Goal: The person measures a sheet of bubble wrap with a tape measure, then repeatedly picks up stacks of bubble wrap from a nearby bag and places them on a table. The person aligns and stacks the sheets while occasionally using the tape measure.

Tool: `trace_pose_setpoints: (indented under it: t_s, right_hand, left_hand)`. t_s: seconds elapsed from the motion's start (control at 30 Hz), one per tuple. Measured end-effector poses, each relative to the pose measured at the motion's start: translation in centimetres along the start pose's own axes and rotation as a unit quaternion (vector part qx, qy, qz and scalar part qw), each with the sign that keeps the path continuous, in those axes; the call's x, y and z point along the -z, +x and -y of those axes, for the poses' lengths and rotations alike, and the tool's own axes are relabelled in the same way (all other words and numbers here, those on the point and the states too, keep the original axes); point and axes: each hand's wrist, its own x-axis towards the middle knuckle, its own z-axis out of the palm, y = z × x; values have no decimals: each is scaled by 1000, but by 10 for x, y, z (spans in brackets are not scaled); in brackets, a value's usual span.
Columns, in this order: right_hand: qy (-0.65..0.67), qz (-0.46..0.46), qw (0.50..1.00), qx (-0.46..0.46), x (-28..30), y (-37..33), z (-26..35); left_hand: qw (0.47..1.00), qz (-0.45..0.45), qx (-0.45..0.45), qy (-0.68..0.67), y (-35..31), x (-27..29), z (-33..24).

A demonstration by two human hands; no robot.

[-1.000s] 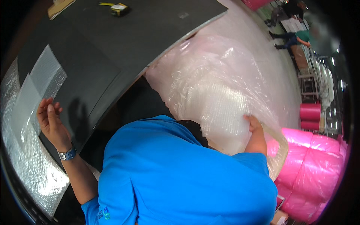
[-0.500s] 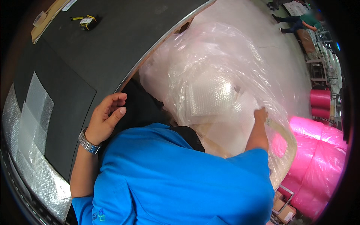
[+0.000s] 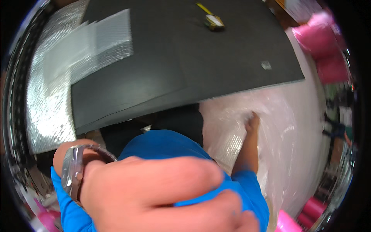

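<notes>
My left hand [image 3: 154, 193] is raised very near the camera, large and blurred, with a metal-band wristwatch [image 3: 73, 170] on its wrist. Its fingers are bent and partly cut off by the lower edge; nothing can be made out in them. Farther right, my right hand [image 3: 252, 123] reaches into a big clear plastic bag [image 3: 284, 116], fingers closed on the film just beyond the table edge. Through the film, a sheet of bubble wrap [image 3: 231, 147] shows beside my right forearm.
A dark table [image 3: 162, 73] spans the far side, bearing a yellow-and-black tape measure [image 3: 214, 22] and a small clear scrap [image 3: 266, 65]. Bubble wrap sheets [image 3: 112, 33] and silvery bubble wrap [image 3: 50, 112] lie at left. Pink wrapped rolls [image 3: 317, 34] stand far right.
My view has turned toward the table. My left hand has come up close to the camera from beside the table edge. My right hand stays at the plastic bag.
</notes>
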Motion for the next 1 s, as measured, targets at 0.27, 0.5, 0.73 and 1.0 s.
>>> trace_pose_setpoints:
  t_s: [0.27, 0.5, 0.73, 1.0]
  right_hand:
    - [0, 243, 957, 157, 36, -174, 204]
    - [-609, 470, 639, 22, -106, -295, 287]
    - [-287, 544, 780, 115, -376, -258, 253]
    - [-220, 459, 860, 42, -544, -271, 186]
  left_hand:
    - [956, -250, 4, 156, -68, 35, -3]
    - [810, -459, 219, 293, -182, 92, 19]
    - [457, -390, 590, 540, -346, 199, 32]
    - [401, -184, 803, 400, -338, 174, 100]
